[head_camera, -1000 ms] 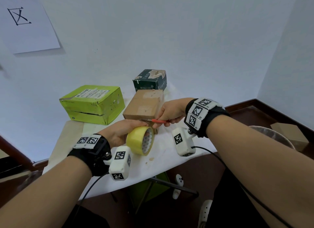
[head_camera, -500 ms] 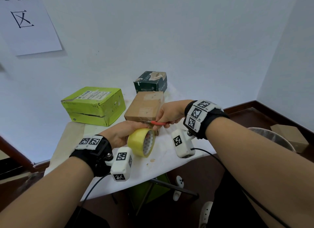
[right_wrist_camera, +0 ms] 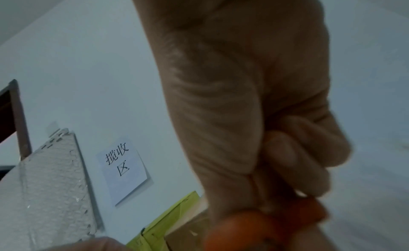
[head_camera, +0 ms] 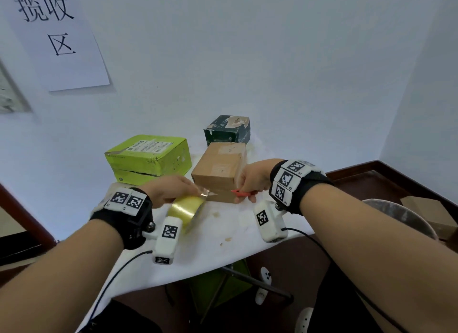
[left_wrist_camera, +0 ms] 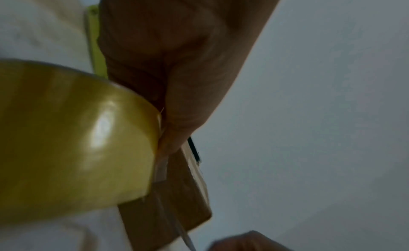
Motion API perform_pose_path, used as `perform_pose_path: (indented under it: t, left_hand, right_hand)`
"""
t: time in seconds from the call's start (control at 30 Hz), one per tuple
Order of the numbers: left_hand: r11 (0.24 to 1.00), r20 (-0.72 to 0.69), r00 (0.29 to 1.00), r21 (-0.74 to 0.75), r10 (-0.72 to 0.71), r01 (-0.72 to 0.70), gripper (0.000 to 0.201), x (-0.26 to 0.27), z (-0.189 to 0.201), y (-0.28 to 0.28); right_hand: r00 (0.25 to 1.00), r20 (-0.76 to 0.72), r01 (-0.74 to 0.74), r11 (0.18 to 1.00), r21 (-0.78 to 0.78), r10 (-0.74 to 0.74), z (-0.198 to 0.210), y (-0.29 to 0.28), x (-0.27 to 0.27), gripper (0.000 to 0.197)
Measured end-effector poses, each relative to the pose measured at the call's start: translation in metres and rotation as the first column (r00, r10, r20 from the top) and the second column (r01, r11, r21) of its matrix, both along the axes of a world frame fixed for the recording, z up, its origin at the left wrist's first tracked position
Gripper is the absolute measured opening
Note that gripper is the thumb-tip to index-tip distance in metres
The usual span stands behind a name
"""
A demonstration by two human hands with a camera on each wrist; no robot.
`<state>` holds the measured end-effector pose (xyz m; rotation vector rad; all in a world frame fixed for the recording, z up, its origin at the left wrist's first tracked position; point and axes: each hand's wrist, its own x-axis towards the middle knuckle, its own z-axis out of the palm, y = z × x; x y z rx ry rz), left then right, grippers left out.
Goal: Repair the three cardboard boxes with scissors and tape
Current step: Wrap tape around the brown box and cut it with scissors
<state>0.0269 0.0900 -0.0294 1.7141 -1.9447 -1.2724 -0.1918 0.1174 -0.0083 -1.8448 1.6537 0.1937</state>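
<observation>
Left hand (head_camera: pixel 171 190) grips the tape roll (head_camera: pixel 186 211), fingers curled round it, with a short free end of tape (head_camera: pixel 207 192) sticking out toward the brown box (head_camera: pixel 219 171). Right hand (head_camera: pixel 252 180) is closed round the red scissors (head_camera: pixel 241 192), which sit just right of that tape end, against the brown box's near face. I can't tell whether the blades are open or shut; they're blurred in the head view and hidden in both wrist views.

Brown box sits just beyond both hands, between them. Green box (head_camera: pixel 148 156) is beyond my left hand, dark box (head_camera: pixel 228 130) behind the brown one, furthest off.

My read: a cut is happening or just done at the brown box. Risks from here:

- Free end curls back onto the roll or onto my fingers, because it's short and unsupported. Then I'd lose time picking the edge loose.
- Blades gum up or chew the tape if the strip goes slack. The left hand has to keep tension on it.
- Scissor tip is close to my left fingers, and the left wrist view is mostly filled by the roll, so I'm judging clearance from the head view only.
- The brown box could slide if I press tape down without bracing it; nothing holds it.
- The strip on the box could lift at the corner if it isn't rubbed down.

Green and dark boxes: can't tell their repair state from here.
</observation>
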Motion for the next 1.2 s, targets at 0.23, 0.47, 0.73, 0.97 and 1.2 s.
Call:
perform_pose_path:
  t: [0.23, 0.47, 0.73, 0.97, 1.2]
  left_hand:
    - [0.912, 0.576, 0.815, -0.362, 0.057, 0.192, 0.016, 0.040, -0.008, -0.016]
    - [0.945, 0.530, 0.848, -0.276, -0.003, 0.175, 0.055, 0.032, -0.023, -0.011]
    - [0.720, 0.572, 0.809, -0.618, 0.136, 0.316, 0.025, 0.031, 0.005, -0.012]
    - [0.568, 0.364, 0.913, -0.718, -0.186, 0.402, 0.022, -0.009, -0.008, -0.022]
    - [0.627, 0.379, 0.912, -0.675, -0.156, 0.388, 0.025, -0.009, -0.020, -0.034]
  right_hand:
    - [0.970, -0.198, 0.147, 0.989, 0.024, -0.139, -0.030, -0.007, -0.027, 0.009]
    - [0.920, -0.119, 0.351, 0.920, -0.176, -0.374, -0.020, 0.011, -0.028, 0.039]
    - [0.852, 0.354, 0.518, 0.720, -0.463, -0.385, -0.040, -0.019, -0.031, 0.018]
    - [0.810, 0.586, 0.434, 0.681, -0.589, -0.010, -0.029, -0.022, 0.003, 0.016]
    - [0.927, 0.375, 0.241, 0.722, -0.649, 0.028, -0.049, -0.031, 0.010, 0.022]
